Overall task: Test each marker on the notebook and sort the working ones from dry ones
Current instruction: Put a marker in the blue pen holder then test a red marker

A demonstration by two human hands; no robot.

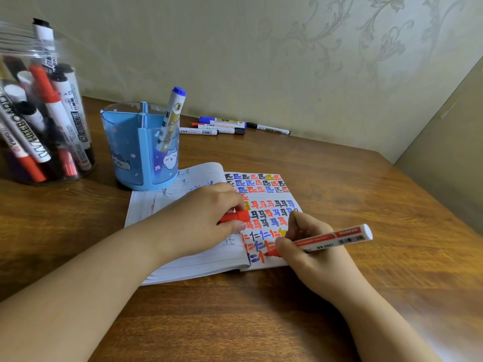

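Observation:
An open notebook [183, 259] lies on the wooden table, its right page covered with red, blue, black and yellow marks. My right hand [311, 246] grips a red-and-white marker [337, 237] with its red tip touching the lower part of that page. My left hand [206, 218] rests on the notebook and holds the marker's red cap [236, 216]. A blue cat-print holder [142, 150] behind the notebook contains one blue-capped marker [173, 113]. A clear jar [39, 113] at the far left is full of several markers.
Several capped markers [222, 126] lie in a row by the wall behind the holder, with one thin black whiteboard marker [269, 128] to their right. A beige panel [449, 142] borders the table on the right. The patterned wall runs along the back.

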